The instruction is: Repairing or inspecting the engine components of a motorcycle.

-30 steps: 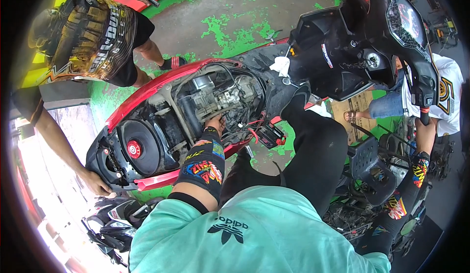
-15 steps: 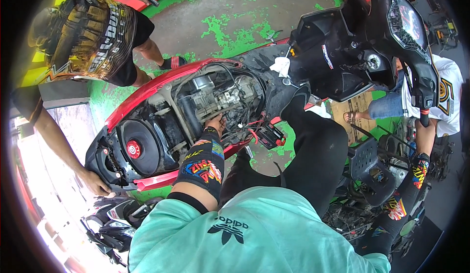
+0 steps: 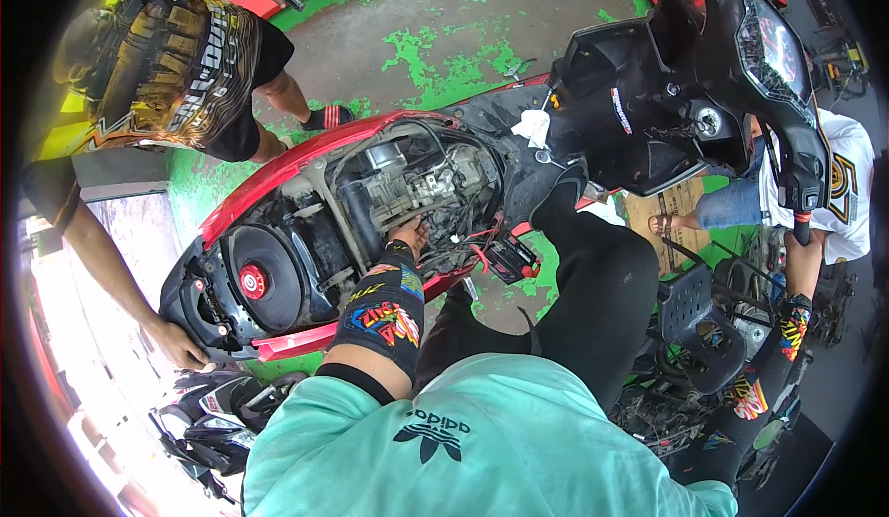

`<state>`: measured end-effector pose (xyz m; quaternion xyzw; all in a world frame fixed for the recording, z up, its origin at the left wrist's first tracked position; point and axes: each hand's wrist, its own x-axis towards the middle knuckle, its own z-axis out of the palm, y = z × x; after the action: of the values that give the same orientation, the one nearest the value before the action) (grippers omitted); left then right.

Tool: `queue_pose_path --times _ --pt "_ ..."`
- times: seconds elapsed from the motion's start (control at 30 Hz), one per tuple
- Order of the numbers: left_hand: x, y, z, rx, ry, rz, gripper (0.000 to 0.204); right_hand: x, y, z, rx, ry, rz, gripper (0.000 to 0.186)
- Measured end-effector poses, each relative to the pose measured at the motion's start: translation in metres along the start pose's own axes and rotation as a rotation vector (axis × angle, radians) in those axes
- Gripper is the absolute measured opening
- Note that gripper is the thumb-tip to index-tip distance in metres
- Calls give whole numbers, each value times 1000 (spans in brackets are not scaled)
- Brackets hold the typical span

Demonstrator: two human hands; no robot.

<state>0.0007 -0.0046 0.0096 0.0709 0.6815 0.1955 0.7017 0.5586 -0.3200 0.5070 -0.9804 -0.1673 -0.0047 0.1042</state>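
Nearest, at six o'clock, left hand (image 3: pixel 408 236) reaching into the scooter's open engine bay (image 3: pixel 407 183), grip loosely curled on wiring beside the engine, not clamped. Right hand (image 3: pixel 804 239) out at three o'clock, grip closed around the handlebar grip (image 3: pixel 802 222). Risk, likely: snagged red wires (image 3: pixel 477 256) or pinched fingers if the tilted scooter (image 3: pixel 306 239) shifts. Farther, eleven o'clock, a crouching person (image 3: pixel 176 63).

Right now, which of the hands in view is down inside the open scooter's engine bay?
The person's own left hand, below a colourful arm sleeve, reaches among the engine wiring; a bystander's hand only rests on the tail.
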Motion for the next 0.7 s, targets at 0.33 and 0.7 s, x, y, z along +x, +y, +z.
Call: queue_pose_path --times 0.33,0.7 --pt "-5 0 1 -19 -58 19 18 -1 -5 -4 69 -68 33 23" --pt "-2 1 -1 32 -121 -33 36 -5 -13 -3 -59 15 27 28"
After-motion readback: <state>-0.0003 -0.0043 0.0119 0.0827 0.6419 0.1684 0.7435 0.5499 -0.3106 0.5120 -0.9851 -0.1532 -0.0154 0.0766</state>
